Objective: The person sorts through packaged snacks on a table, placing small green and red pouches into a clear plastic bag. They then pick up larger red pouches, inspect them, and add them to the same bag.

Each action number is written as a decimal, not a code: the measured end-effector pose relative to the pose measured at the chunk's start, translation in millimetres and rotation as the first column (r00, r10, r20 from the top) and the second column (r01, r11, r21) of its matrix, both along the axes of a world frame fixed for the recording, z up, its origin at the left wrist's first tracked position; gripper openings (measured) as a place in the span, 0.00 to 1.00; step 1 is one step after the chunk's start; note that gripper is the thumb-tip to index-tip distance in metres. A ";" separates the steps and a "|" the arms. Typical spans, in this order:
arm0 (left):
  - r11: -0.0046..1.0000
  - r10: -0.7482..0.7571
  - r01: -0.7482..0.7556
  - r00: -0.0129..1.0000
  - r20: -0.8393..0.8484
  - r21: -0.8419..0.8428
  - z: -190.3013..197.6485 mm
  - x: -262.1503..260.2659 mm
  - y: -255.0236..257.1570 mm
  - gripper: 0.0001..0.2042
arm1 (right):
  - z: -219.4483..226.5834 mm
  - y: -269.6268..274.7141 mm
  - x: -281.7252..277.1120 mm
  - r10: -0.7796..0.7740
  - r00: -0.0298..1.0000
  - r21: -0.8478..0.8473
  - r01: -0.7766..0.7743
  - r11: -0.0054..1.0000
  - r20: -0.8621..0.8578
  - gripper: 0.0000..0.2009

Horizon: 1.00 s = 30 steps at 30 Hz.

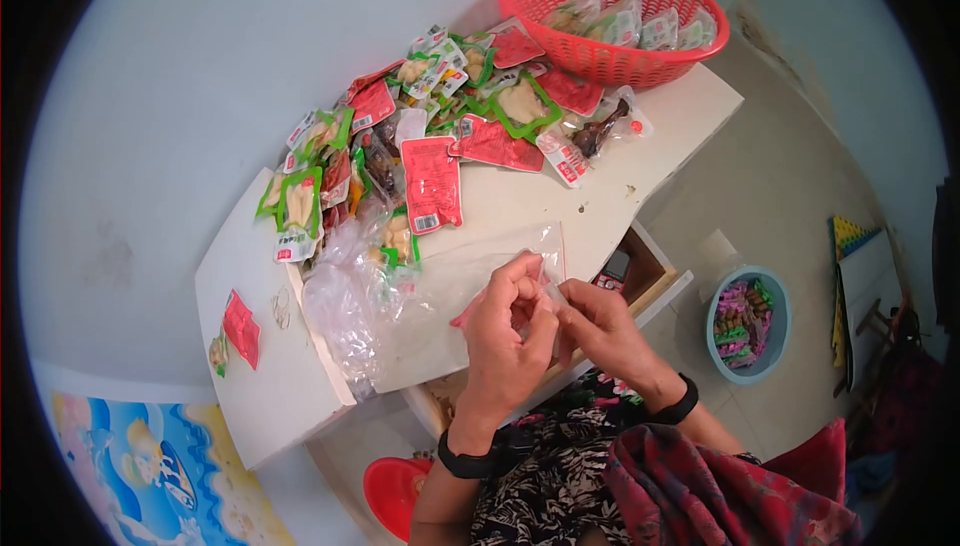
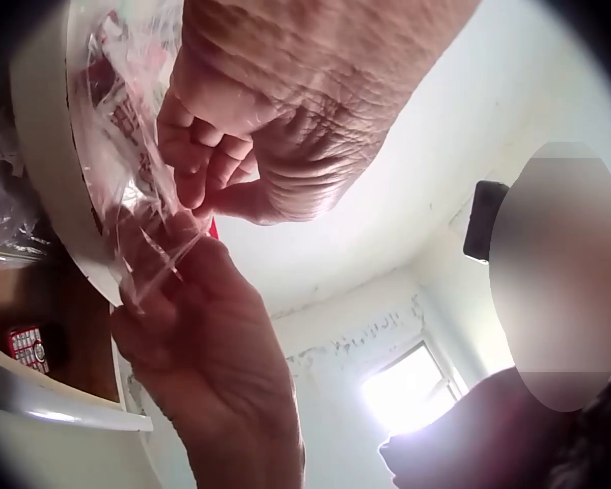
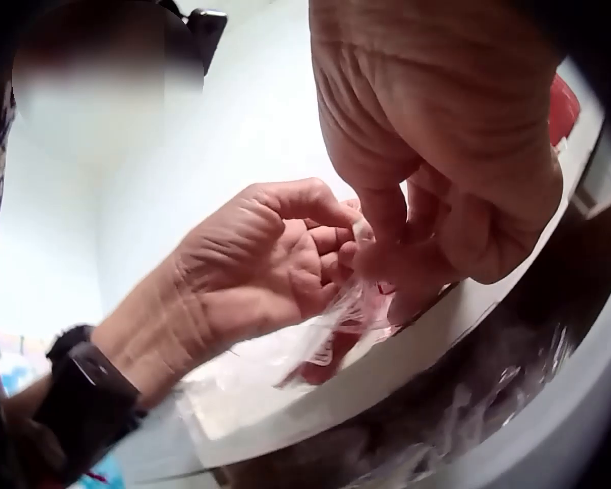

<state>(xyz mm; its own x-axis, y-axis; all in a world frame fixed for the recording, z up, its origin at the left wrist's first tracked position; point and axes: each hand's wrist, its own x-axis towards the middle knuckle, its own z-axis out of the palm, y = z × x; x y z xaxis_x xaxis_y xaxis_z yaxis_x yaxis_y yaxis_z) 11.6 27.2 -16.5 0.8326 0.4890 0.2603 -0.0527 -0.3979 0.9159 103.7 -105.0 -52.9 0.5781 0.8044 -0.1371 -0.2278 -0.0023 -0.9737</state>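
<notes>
At the front of the white table, both hands meet at a clear plastic bag (image 3: 348, 324). My left hand (image 1: 508, 341) pinches its edge between thumb and curled fingers. From the other side, my right hand (image 1: 605, 331) pinches the same bag, its thumb close to the left thumb. A red packet (image 3: 321, 359) shows through or behind the film below the fingers in the right wrist view. Fingers hide much of the bag's gripped edge. Crumpled clear bags (image 1: 345, 296) lie left of the hands.
Many sealed food packets (image 1: 430, 181) are heaped along the wall. A red basket (image 1: 620, 68) holds several clear packs. Below the tabletop, an open drawer (image 1: 655, 261) contains a keypad phone (image 2: 28, 348). A blue basin (image 1: 722, 366) of wrapped items stands on the floor.
</notes>
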 end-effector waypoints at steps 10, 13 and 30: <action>0.993 -0.053 0.045 0.996 0.074 0.112 8.7 2.6 -10.5 0.20 | 9.9 5.1 8.6 -0.164 0.965 0.043 0.176 0.983 -0.207 0.10; 0.994 -0.032 0.023 0.997 0.075 0.107 5.8 0.8 -16.3 0.22 | 3.2 3.4 13.6 -0.201 0.953 0.142 0.236 0.961 -0.227 0.10; 0.985 0.013 -0.036 0.991 0.134 0.170 6.5 -2.4 11.2 0.20 | 13.6 19.4 26.1 0.112 0.977 -0.172 -0.080 0.982 0.181 0.10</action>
<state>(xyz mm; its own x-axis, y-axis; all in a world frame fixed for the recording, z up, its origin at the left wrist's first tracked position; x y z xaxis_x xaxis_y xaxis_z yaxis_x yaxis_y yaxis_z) 9.1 38.5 -9.9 0.7738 0.4475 0.4484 -0.1564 -0.5510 0.8197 129.8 -85.6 -39.3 0.5273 0.8333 -0.1660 -0.0304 -0.1767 -0.9838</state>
